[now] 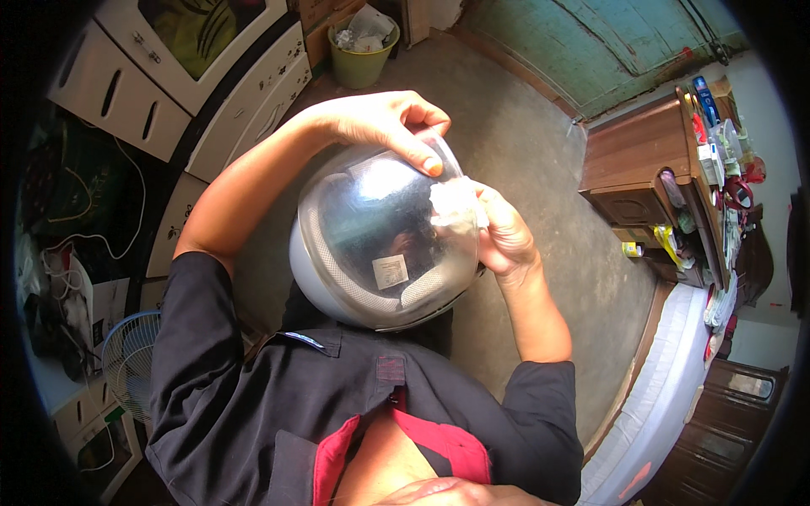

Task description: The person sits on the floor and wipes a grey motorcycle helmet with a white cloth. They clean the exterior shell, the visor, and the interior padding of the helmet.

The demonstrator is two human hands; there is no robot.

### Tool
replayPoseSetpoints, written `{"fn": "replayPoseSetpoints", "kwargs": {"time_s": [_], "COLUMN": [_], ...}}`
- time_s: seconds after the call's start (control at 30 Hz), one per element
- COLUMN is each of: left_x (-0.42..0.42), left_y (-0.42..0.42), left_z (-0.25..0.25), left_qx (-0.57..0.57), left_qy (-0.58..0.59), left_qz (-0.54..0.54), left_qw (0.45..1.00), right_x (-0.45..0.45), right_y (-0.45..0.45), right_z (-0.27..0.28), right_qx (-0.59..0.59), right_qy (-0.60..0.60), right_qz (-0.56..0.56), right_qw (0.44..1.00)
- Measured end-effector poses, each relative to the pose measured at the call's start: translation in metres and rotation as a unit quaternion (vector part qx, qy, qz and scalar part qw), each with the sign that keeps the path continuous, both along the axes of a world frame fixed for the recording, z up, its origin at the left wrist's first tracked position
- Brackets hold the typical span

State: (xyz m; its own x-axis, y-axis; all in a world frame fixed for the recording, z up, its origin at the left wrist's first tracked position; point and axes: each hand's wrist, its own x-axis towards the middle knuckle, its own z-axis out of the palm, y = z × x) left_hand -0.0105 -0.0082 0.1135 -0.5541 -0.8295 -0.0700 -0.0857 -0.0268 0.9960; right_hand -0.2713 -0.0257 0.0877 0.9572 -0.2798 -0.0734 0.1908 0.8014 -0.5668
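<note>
A motorcycle helmet (294,253) with a pale shell rests against my lap, its opening facing up. Its clear visor (354,215) covers the opening and carries hazy smudges and bright reflections. Behind the visor show light mesh padding (326,262) and a white label (390,272) with print. My left hand (398,129) pinches the far edge of the visor, thumb on the outer face. On the right side, my right hand (506,234) holds a crumpled white tissue (455,201) against the visor near its rim. Some of the right fingers are hidden by the tissue and visor.
Concrete floor (557,303) lies around me. A green bin (361,63) with waste stands ahead, beside white drawers (253,107). At left is a fan (133,354). To the right are a wooden cabinet (639,152) with many items and a bed (664,379).
</note>
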Motion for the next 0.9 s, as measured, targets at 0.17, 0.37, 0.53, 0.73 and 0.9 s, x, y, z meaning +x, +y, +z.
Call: {"fn": "replayPoseSetpoints", "kwargs": {"time_s": [0.17, 0.37, 0.53, 0.73, 0.9], "left_x": [0.014, 0.011, -0.01, 0.002, -0.007], "left_y": [-0.009, -0.008, 0.014, 0.013, 0.007], "left_z": [-0.009, 0.017, 0.023, 0.005, 0.002], "left_qx": [0.027, -0.139, -0.201, -0.178, -0.251], "left_qy": [0.022, -0.126, -0.173, -0.111, -0.17], "left_qz": [-0.002, -0.008, 0.019, 0.041, 0.048], "left_qw": [0.999, 0.982, 0.964, 0.977, 0.952], "right_x": [-0.014, 0.0, 0.019, 0.004, 0.018], "right_y": [-0.007, -0.01, -0.011, -0.011, -0.004], "right_z": [-0.012, 0.001, -0.014, -0.002, -0.013], "right_qx": [-0.057, -0.03, 0.036, -0.031, -0.055], "right_qy": [0.044, 0.057, 0.033, 0.02, 0.056], "right_qz": [0.008, -0.04, -0.049, 0.018, -0.014], "right_qw": [0.997, 0.997, 0.998, 0.999, 0.997]}}
